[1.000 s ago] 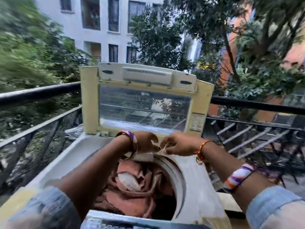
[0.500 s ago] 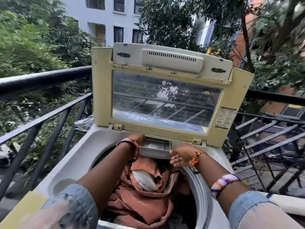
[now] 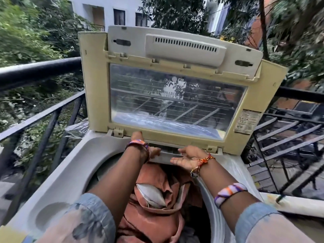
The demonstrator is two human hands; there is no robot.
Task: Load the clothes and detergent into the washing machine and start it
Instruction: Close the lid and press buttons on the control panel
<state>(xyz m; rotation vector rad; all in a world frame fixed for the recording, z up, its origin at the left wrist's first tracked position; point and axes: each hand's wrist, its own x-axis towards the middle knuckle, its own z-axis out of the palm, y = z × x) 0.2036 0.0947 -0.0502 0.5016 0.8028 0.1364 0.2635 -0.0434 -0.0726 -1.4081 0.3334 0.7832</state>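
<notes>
Two hands at the back rim of a loaded top-loading washer.

Both hands reached to the far edge of the washing machine (image 3: pixel 57 174), where a small grey detergent drawer (image 3: pixel 166 151) sat just under the hinge of the raised lid (image 3: pixel 177 88). The left hand (image 3: pixel 145 148) rested against the drawer's left end, thumb touching its front; whether its fingers curled round anything could not be told, as the wrist hid them. The right hand (image 3: pixel 187 157) lay palm up at the drawer's right side, fingers straight and spread, gripping nothing. Orange clothes (image 3: pixel 154 213) with a pale patch filled the drum below the forearms. The lid stood upright, its clear window facing the camera. A black railing (image 3: pixel 36 71) ran behind the machine, with trees and a white building beyond.
</notes>
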